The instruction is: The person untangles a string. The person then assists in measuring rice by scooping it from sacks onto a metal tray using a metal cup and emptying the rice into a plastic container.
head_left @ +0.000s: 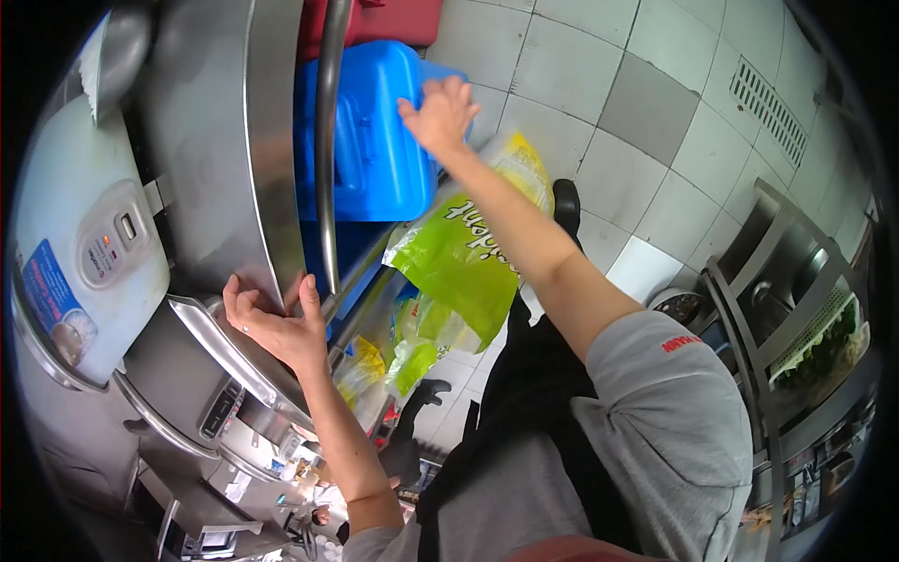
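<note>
My right hand (440, 114) lies on the outer side of a blue plastic box lid (370, 122), fingers spread. The blue box stands low, beneath the steel counter and behind a metal rail. My left hand (281, 323) grips the edge of the steel counter (201, 159), thumb on one side and fingers bent over the other. Below my right forearm hangs a green and yellow plastic bag (459, 262) with white lettering, partly hidden by the arm.
On the counter stands a white rice cooker (89, 244). A red container (393, 21) sits beyond the blue box. Grey tiles (655, 103) with a drain grate (768, 108) cover the floor. At right, a metal rack (749, 309) holds a green basket (815, 347) of leafy greens.
</note>
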The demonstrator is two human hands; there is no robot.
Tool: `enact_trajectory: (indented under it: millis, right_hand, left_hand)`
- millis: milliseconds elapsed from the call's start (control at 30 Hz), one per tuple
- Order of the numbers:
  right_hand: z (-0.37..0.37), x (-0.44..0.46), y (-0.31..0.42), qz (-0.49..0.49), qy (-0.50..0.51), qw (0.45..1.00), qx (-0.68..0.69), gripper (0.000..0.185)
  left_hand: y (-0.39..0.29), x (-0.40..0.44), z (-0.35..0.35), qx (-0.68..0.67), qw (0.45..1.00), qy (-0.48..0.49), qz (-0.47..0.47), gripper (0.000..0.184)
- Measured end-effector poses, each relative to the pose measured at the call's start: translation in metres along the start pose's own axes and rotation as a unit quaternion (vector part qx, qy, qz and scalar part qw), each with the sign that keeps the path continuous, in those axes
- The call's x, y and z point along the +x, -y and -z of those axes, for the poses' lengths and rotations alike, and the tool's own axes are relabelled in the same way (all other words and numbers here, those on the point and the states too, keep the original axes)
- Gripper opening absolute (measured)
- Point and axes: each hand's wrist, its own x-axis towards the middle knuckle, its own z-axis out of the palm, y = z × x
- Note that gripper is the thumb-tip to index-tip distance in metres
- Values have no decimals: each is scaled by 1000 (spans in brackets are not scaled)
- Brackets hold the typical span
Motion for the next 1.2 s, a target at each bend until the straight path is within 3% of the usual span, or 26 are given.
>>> enact_trajectory:
  millis: [167, 233, 267, 333, 367, 433, 567, 633, 733, 1033, 1133, 1200]
  right_hand:
    - [-14, 39, -23, 91, 1, 994, -67, 54]
    - [-19, 61, -28, 22, 230, 973, -17, 61]
    - [-21, 72, -33, 26, 231, 972, -18, 61]
    - [-25, 84, -43, 9, 342, 923, 179, 62]
    - [-20, 80, -39, 13, 346, 922, 175, 62]
    - [-11, 74, -28, -103, 303, 907, 275, 64]
    - [-6, 71, -37, -130, 322, 895, 280, 68]
    - [0, 63, -47, -169, 261, 908, 282, 59]
    - [23, 56, -48, -201, 257, 888, 324, 57]
    - [64, 94, -58, -189, 241, 923, 235, 60]
    - [72, 115, -68, -100, 226, 946, 211, 60]
    - [87, 125, -74, -95, 220, 953, 187, 57]
  left_hand:
    - [-1, 2, 2, -22, 1000, -12, 12, 53]
    - [-1, 2, 3, -17, 1000, -10, 12, 53]
    - [-1, 3, 4, -12, 1000, -10, 7, 53]
    - [-1, 3, 3, -16, 1000, -21, 4, 54]
    - [0, 2, 3, -16, 1000, -23, 10, 54]
    - [2, 4, 4, 16, 999, -35, -23, 55]
    - [6, 3, 5, 28, 999, -34, -29, 58]
    - [4, 2, 5, 18, 999, -36, -13, 58]
    - [5, 2, 6, 21, 999, -30, -21, 59]
    - [3, 2, 6, 33, 999, -30, -15, 58]
    - [6, 1, 6, 26, 999, -26, -15, 58]
    - [6, 2, 6, 27, 999, -21, -14, 58]
